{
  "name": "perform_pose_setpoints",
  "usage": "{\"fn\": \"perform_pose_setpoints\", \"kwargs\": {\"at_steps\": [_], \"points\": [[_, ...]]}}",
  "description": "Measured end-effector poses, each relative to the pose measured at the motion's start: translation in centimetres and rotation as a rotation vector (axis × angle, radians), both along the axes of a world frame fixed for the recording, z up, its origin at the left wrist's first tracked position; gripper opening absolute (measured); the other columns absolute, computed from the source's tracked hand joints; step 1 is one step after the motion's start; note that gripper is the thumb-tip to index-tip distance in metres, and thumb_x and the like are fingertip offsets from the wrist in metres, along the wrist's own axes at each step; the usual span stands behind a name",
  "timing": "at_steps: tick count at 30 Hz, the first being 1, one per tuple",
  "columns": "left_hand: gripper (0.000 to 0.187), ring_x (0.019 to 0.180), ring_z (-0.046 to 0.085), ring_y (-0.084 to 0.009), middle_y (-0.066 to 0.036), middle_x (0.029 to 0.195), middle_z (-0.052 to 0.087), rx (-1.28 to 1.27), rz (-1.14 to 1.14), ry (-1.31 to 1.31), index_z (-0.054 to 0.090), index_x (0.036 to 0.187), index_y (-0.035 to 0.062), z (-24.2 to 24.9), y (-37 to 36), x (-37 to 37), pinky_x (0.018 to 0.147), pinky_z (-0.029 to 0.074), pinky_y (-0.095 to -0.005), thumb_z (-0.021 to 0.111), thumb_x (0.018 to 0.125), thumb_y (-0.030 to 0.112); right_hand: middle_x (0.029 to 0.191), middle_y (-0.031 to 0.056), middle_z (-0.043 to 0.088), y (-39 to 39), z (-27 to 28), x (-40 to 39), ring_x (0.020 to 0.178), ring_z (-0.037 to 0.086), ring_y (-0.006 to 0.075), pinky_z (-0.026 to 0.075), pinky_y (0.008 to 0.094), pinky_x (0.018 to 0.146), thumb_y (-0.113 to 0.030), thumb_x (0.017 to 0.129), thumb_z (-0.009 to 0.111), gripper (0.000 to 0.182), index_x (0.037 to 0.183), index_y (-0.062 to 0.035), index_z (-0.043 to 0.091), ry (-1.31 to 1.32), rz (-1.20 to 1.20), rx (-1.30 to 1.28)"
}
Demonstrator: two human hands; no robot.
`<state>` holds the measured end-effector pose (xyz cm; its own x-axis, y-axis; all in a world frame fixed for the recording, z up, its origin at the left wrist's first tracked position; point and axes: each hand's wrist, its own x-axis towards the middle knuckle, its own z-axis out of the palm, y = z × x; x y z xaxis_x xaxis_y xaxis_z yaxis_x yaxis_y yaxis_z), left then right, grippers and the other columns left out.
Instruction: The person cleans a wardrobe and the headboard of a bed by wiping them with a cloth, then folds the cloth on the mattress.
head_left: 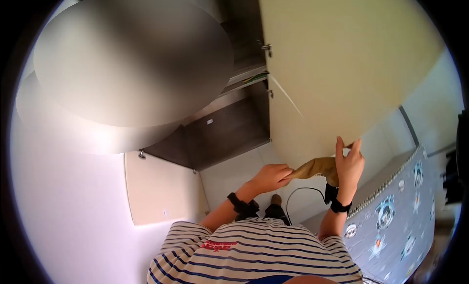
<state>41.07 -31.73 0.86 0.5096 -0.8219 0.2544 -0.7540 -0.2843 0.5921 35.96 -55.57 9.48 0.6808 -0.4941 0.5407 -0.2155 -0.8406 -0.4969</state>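
Observation:
A mustard-brown cloth [315,168] is stretched between my two hands in front of my striped shirt. My left hand [272,178] is closed on the cloth's left end, its fingers pinched together. At the cloth's right end, my right hand [350,163] is raised, with thumb and fingers pointing up and curled towards each other around a bit of the brown cloth. Black bands circle both wrists.
Ahead stands a dark-lined cabinet [229,130] with a tall cream door [342,64] swung open and a lower door [163,189] open at left. A patterned grey mattress [391,220] lies at right. A black cable [298,189] hangs near my feet.

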Motion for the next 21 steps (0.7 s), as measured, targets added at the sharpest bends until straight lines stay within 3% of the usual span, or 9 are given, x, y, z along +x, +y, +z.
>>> {"fn": "perform_pose_setpoints", "kwargs": {"at_steps": [4, 11, 13, 16, 19, 21], "points": [[0.024, 0.073, 0.061, -0.0299, -0.008, 0.085, 0.061, -0.093, 0.177, 0.127, 0.066, 0.102, 0.0079, 0.5, 4.6, -1.8, 0.065, 0.049, -0.0369, 0.068, 0.084, 0.024, 0.067, 0.0142, 0.065, 1.8, 1.1, -0.4, 0.049, 0.062, 0.0315, 0.049, 0.037, 0.048, -0.021, 0.085, 0.071, 0.024, 0.095, -0.0016, 0.06, 0.006, 0.201, 0.068], [0.031, 0.076, 0.063, -0.0289, -0.009, 0.088, 0.065, -0.098, 0.414, 0.07, 0.065, 0.113, 0.0104, 0.5, 8.9, -2.1, 0.066, 0.051, -0.0371, 0.067, 0.083, 0.018, 0.05, 0.0083, 0.054, 10.1, 0.6, 0.7, 0.04, 0.053, 0.0259, 0.042, 0.0348, 0.041, -0.021, 0.079, 0.077, 0.023, 0.075, -0.0036, 0.063, -0.126, 0.595, -0.148], [0.034, 0.075, 0.063, -0.0289, -0.009, 0.087, 0.065, -0.159, 0.469, 0.042, 0.064, 0.116, 0.0108, 0.6, 10.2, -1.1, 0.065, 0.052, -0.0374, 0.066, 0.082, 0.016, 0.049, 0.0067, 0.052, 13.5, 1.0, 2.0, 0.039, 0.05, 0.0249, 0.039, 0.034, 0.04, -0.022, 0.075, 0.082, 0.03, 0.066, -0.005, 0.058, -0.035, 0.705, 0.114], [0.039, 0.073, 0.063, -0.0307, -0.01, 0.086, 0.064, -0.175, 0.572, 0.014, 0.062, 0.12, 0.0124, 1.3, 13.0, 0.4, 0.064, 0.052, -0.0398, 0.065, 0.081, 0.014, 0.049, 0.0054, 0.049, 18.0, -1.2, 5.0, 0.04, 0.047, 0.0235, 0.036, 0.033, 0.041, -0.023, 0.072, 0.085, 0.039, 0.061, -0.0065, 0.052, -0.112, 0.845, 0.146], [0.041, 0.073, 0.063, -0.0321, -0.011, 0.084, 0.063, -0.196, 0.682, 0.057, 0.062, 0.121, 0.0136, 1.3, 16.5, 1.8, 0.064, 0.051, -0.0417, 0.063, 0.079, 0.011, 0.049, 0.0051, 0.047, 23.2, -1.0, 8.8, 0.041, 0.047, 0.0235, 0.035, 0.0333, 0.041, -0.024, 0.072, 0.086, 0.043, 0.059, -0.0082, 0.048, -0.323, 0.974, -0.027], [0.042, 0.073, 0.063, -0.0334, -0.011, 0.085, 0.062, -0.158, 0.786, -0.005, 0.062, 0.121, 0.0141, 1.6, 19.0, 3.1, 0.064, 0.051, -0.0431, 0.061, 0.079, 0.008, 0.047, 0.0043, 0.044, 26.4, -0.2, 10.8, 0.041, 0.045, 0.0235, 0.034, 0.0335, 0.041, -0.022, 0.073, 0.086, 0.045, 0.059, -0.0102, 0.045, -0.361, 0.939, -0.156]]}}
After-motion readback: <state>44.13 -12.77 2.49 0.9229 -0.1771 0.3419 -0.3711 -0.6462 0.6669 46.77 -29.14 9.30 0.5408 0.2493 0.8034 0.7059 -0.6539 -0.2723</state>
